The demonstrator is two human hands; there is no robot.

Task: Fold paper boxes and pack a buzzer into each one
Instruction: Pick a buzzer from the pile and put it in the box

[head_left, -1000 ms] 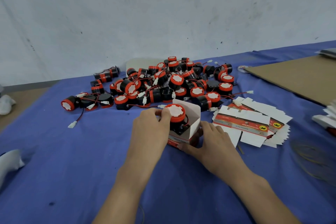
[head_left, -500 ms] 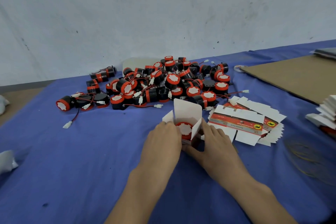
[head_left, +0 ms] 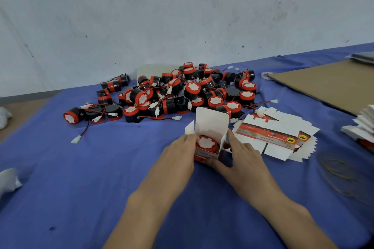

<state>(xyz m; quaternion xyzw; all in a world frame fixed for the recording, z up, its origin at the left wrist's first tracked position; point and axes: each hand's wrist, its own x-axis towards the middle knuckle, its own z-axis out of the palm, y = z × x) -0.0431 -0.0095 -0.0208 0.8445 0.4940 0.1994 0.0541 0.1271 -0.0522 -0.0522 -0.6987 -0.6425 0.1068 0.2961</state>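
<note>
Lying at the left edge of the table (head_left: 81,198), which is covered in blue cloth, are two crumpled white lumps (head_left: 8,180), too blurred to name. Further in, a lone buzzer (head_left: 71,116) rests on its side with its red-rimmed white face toward the camera, and a white connector (head_left: 76,139) trails from it on a red and black wire toward the near side. Behind the middle of the table, near the far edge by the wall, sprawls the pile of buzzers (head_left: 182,91), black bodies with red caps and their wires tangled together.

Just in front of that pile stands the paper box (head_left: 210,125), its lid flap upright and both side flaps open. One packed buzzer (head_left: 206,143) sits inside it, face up. The left hand (head_left: 176,157) grips the box's left side with curled fingers. The right hand (head_left: 242,159) holds the right side, thumb under the front corner and fingers along the flap.

Just right of the box lies a fanned stack of flat box blanks (head_left: 277,137), with one connector resting on its far end. Toward the far right corner lie a tape roll (head_left: 266,75) and a brown cardboard sheet (head_left: 323,85). Near the right edge are thin loops of yellowish bands (head_left: 340,176) and a blurred heap of white paper (head_left: 362,125).
</note>
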